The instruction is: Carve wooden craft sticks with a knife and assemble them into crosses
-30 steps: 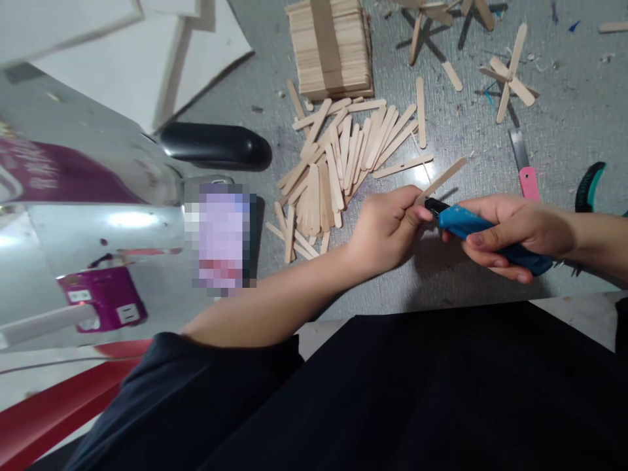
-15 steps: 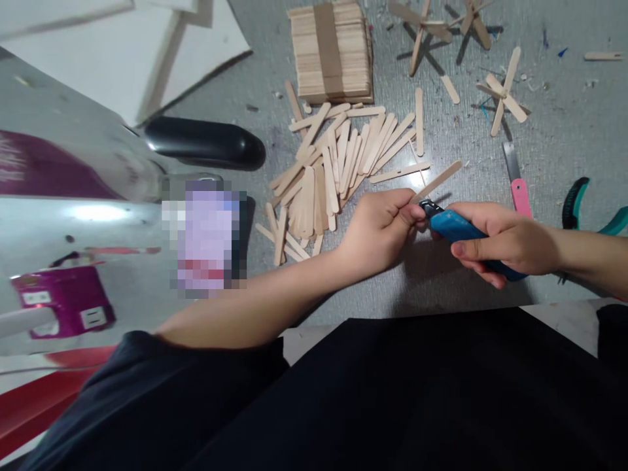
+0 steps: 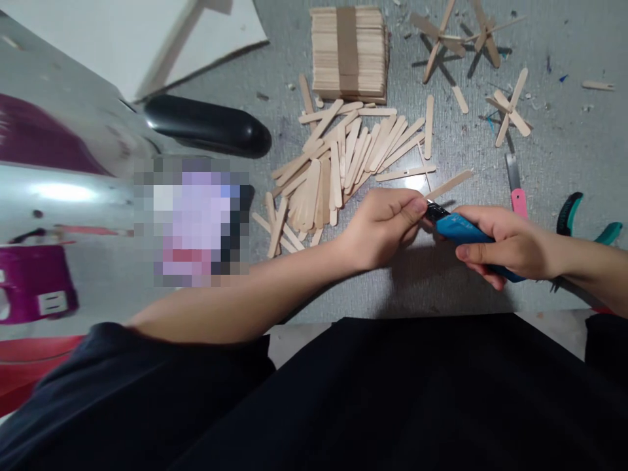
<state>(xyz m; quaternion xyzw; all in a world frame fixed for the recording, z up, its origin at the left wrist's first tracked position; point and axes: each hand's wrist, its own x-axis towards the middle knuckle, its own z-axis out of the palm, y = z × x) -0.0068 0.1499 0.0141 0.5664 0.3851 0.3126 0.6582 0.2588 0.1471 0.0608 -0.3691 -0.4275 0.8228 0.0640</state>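
Observation:
My left hand [image 3: 385, 226] pinches a wooden craft stick [image 3: 449, 184], whose free end points up and to the right. In my right hand [image 3: 510, 242] is a blue utility knife [image 3: 464, 230], its dark metal tip against the stick close to my left fingertips. How deep the blade sits in the wood is hidden by the fingers. A loose heap of craft sticks [image 3: 338, 160] lies just beyond my left hand. One notched stick [image 3: 406, 173] rests at the heap's right edge.
Behind the heap stands a banded stack of sticks [image 3: 366, 52]. Crossed-stick pieces [image 3: 510, 111] sit at the back right. A pink-handled blade [image 3: 518, 201] and green-handled pliers [image 3: 569, 212] lie by my right hand. Leftward are a black case [image 3: 209, 124] and a purple box [image 3: 34, 281].
The view has shifted slightly. Both hands keep their grips, and the left thumb now lies further up against the stick beside the knife tip.

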